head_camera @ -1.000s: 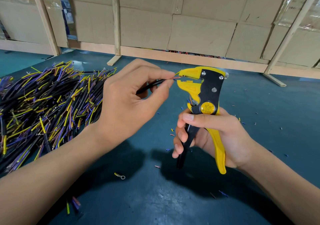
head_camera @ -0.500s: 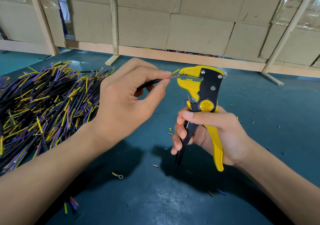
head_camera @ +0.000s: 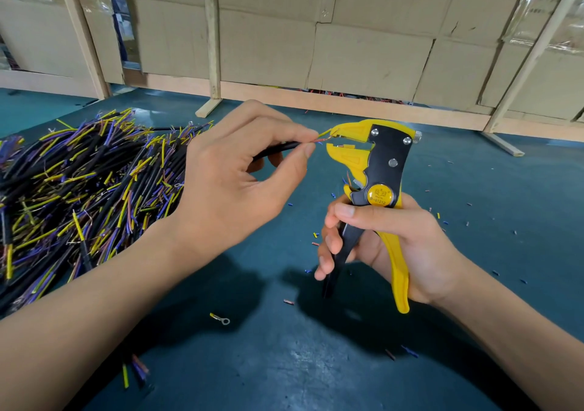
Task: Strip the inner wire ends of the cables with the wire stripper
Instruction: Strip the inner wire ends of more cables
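My left hand [head_camera: 234,186] pinches a black cable [head_camera: 278,148] between thumb and forefinger, just behind its end. Thin red and yellow inner wires [head_camera: 323,136] stick out of that end and reach the jaw tips of the wire stripper [head_camera: 376,170]. The stripper is yellow and black, stands upright, and its jaws are parted. My right hand [head_camera: 395,246] grips its handles from below, thumb across the front under the round yellow badge.
A big heap of black cables [head_camera: 82,189] with yellow, blue and brown inner wires covers the left of the teal table [head_camera: 284,363]. Small insulation scraps and a ring terminal [head_camera: 221,319] lie scattered. A wooden frame with cardboard panels [head_camera: 363,59] stands behind.
The cable end drew back slightly from the jaws half a second ago and is now at the jaw tips again. Both hands stay in nearly the same place.
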Tool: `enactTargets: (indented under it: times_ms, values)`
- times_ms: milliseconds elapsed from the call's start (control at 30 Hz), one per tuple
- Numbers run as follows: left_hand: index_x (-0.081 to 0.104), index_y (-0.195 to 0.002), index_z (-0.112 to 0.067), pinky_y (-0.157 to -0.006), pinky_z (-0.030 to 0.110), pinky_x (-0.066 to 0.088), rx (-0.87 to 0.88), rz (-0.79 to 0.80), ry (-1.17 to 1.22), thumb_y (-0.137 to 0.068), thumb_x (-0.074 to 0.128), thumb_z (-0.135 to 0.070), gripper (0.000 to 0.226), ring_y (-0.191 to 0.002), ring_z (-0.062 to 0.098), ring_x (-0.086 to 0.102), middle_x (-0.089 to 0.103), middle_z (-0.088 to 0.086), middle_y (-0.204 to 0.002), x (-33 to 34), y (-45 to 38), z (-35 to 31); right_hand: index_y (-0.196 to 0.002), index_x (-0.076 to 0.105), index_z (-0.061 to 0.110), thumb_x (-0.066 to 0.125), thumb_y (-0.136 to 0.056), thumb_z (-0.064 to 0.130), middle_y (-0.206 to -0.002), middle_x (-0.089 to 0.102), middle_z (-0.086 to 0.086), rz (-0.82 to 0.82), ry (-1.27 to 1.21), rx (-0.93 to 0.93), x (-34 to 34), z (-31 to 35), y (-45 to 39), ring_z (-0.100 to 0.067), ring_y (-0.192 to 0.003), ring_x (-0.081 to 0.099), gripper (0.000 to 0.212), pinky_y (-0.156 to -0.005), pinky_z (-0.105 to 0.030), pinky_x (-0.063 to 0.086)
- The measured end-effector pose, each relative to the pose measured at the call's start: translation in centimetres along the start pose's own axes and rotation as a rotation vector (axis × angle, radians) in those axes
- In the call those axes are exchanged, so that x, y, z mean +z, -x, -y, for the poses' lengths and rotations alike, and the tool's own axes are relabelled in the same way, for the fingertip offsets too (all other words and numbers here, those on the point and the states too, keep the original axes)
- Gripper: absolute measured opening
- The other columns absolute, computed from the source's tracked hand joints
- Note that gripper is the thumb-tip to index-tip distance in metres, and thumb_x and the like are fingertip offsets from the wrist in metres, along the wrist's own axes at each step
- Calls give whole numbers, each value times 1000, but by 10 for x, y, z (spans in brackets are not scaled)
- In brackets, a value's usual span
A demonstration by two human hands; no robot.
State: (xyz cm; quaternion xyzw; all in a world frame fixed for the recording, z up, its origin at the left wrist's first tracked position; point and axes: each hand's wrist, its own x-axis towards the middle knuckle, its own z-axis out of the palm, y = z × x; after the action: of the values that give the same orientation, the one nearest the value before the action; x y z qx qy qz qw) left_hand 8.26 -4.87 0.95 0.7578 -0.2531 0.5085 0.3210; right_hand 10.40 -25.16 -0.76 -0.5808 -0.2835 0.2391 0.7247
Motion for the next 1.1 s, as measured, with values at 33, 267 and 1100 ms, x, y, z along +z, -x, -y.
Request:
enactTargets:
  times_ms: [33,267,1100]
  values:
    - [76,-96,-4,-60,39,47,-1,8,9,-92,71,-4,7,-73,21,63,68,6,-89,0,0,0,-81,68,1,67,-86,11,-69,58,-21,-7,0,-4,0,0,0,-39,-59,61,12,-66,-58,56]
    - [75,-100,-1,-66,30,48,36,55,-13,-92,68,1,11,-77,23,60,64,11,-90,-1,-2,3,-81,69,2,67,-87,11,-69,58,-20,-12,6,-14,0,-1,-1,-39,-59,61,11,-67,-57,55]
    - [64,-88,-10,-67,21,34,-184,352,132,-96,54,-13,13,-71,9,46,53,-8,-82,-6,-7,5,-81,68,2,67,-84,17,-68,59,-18,78,25,44,0,4,2,-39,-60,62,15,-66,-52,55]
